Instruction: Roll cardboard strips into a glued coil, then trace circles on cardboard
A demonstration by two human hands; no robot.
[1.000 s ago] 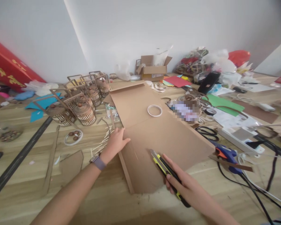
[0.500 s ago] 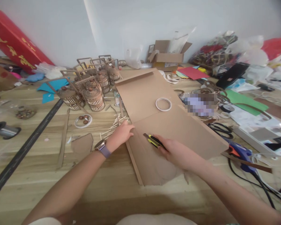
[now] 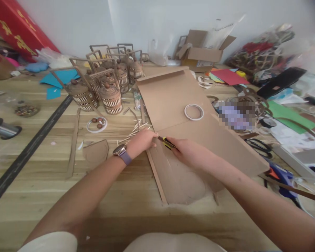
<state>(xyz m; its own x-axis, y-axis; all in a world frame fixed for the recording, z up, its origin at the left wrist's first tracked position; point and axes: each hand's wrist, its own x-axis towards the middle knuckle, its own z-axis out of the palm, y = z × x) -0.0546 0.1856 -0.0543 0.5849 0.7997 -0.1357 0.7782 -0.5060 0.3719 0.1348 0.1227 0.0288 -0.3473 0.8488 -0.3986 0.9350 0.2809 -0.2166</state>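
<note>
A large unfolded sheet of brown cardboard (image 3: pixel 183 175) lies across the wooden table in front of me. My left hand (image 3: pixel 143 141), with a watch on the wrist, is closed at the sheet's left edge near the crease, thumb and fingers pressed on the board. In my right hand (image 3: pixel 189 150) is a yellow-and-black utility knife (image 3: pixel 168 143). Its blade points left, close to my left fingertips, at the crease line. A white ring (image 3: pixel 193 112), like a tape roll, rests on the upper half of the sheet.
Several woven lidded baskets with handles (image 3: pixel 110 99) stand at back left. Thin sticks (image 3: pixel 136 131) lie beside my left hand. Black scissors (image 3: pixel 258 147) and a blue glue gun (image 3: pixel 283 178) are at right. A carton (image 3: pixel 203 56) stands by the wall.
My right hand has brought the knife up and left, close to my left fingertips. My left hand stays on the cardboard edge. The view has shifted slightly.
</note>
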